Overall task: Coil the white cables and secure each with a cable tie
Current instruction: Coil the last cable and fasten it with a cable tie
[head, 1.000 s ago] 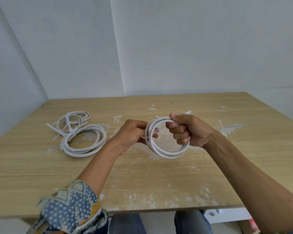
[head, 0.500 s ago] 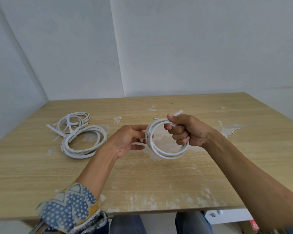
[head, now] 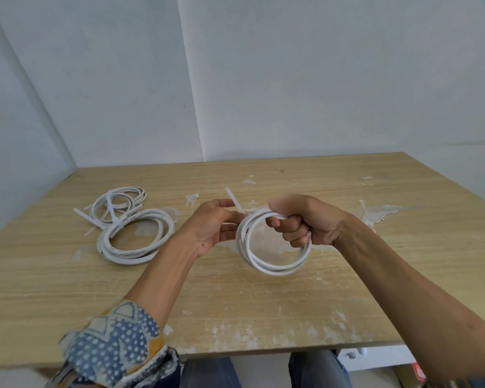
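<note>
Above the middle of the wooden table (head: pixel 263 303) I hold a coiled white cable (head: pixel 275 268). My right hand (head: pixel 305 222) grips the coil's top right, fingers curled through the loop. My left hand (head: pixel 213 225) is at the coil's left side and pinches a white cable tie (head: pixel 233 200), whose tail sticks up and to the left. On the table at the left lie two other coiled white cables: a thick coil (head: pixel 136 236) and a thinner coil (head: pixel 118 201) behind it, each with a white tie strip on it.
The tabletop has patches of peeled white surface around the middle and at the right (head: pixel 381 214). Walls meet in a corner behind the table. My knees show under the near edge.
My left hand has opened up from the coil's left edge and now pinches the tie, whose tail has swung from the right side up to the left. The right hand keeps its grip.
</note>
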